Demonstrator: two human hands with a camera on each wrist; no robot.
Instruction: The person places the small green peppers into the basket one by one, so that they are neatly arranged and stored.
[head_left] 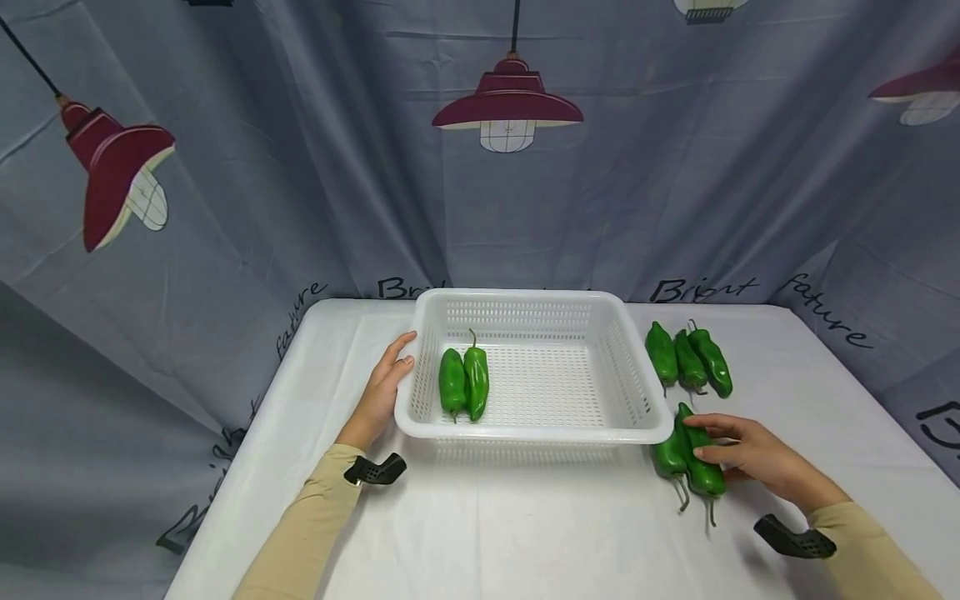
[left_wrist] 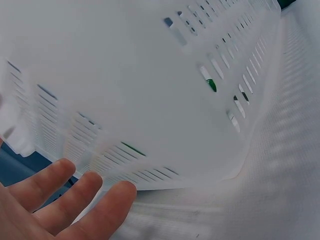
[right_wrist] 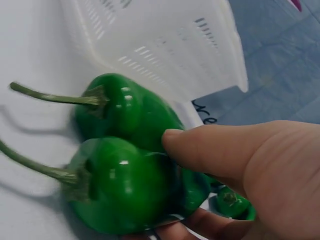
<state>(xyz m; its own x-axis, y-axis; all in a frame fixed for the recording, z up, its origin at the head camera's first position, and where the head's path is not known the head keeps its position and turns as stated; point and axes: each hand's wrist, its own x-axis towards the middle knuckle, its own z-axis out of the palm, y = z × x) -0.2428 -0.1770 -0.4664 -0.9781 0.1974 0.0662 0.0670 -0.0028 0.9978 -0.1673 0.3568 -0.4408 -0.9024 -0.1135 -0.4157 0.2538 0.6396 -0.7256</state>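
A white perforated plastic basket (head_left: 525, 433) stands on the table, with two green peppers (head_left: 476, 383) lying in its left part. My left hand (head_left: 384, 385) rests at the basket's left side; the left wrist view shows its fingers (left_wrist: 102, 210) fairly straight beside the slotted wall. To the right of the basket, two more peppers lie side by side, stems toward me. My right hand (head_left: 750, 454) grips the outer green pepper (head_left: 699, 462), thumb (right_wrist: 200, 145) on one side and fingers partly hidden beneath. The neighbouring pepper (head_left: 670, 458) touches it.
Behind the right hand, three green peppers (head_left: 692, 360) lie in a group on the white tablecloth (head_left: 540, 525). A grey-blue curtain (head_left: 360, 167) printed with red lamps hangs behind the table and at its sides.
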